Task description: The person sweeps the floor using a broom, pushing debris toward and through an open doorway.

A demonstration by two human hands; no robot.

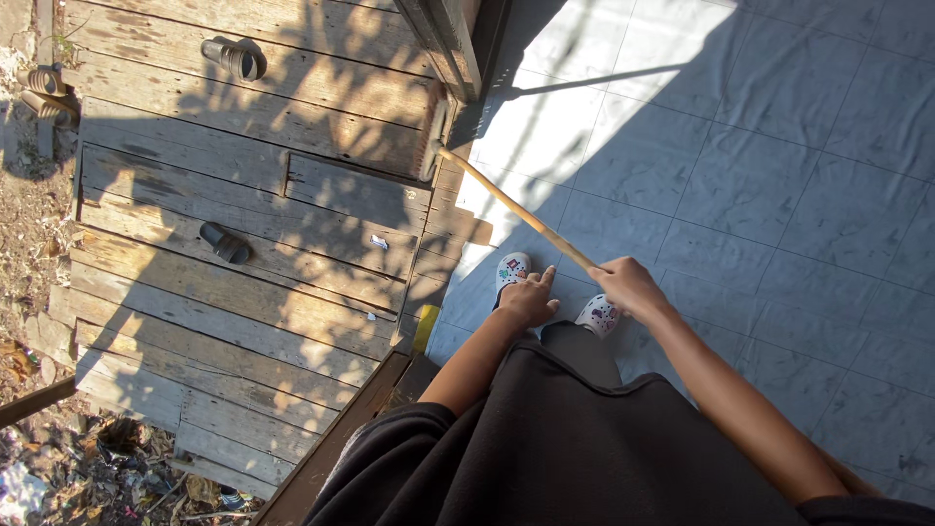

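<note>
My right hand [628, 287] grips the near end of a long wooden broom handle [511, 207]. The handle slants up and left to a broom head [430, 136] resting at the edge of the wooden deck by a door post. My left hand [528, 297] hovers beside the handle's end with fingers loosely curled and one finger pointing up, holding nothing. Below both hands are my feet in white patterned clogs [510, 270] on the grey tiled floor [779, 166].
Weathered wooden deck planks [243, 282] lie to the left, with a dark sandal [225, 243] and another dark sandal [232, 58] on them. More footwear [44, 90] sits at the deck's far left edge. Dirt and dry leaves [58, 468] lie beyond the deck. A wooden door post [448, 44] stands at the top.
</note>
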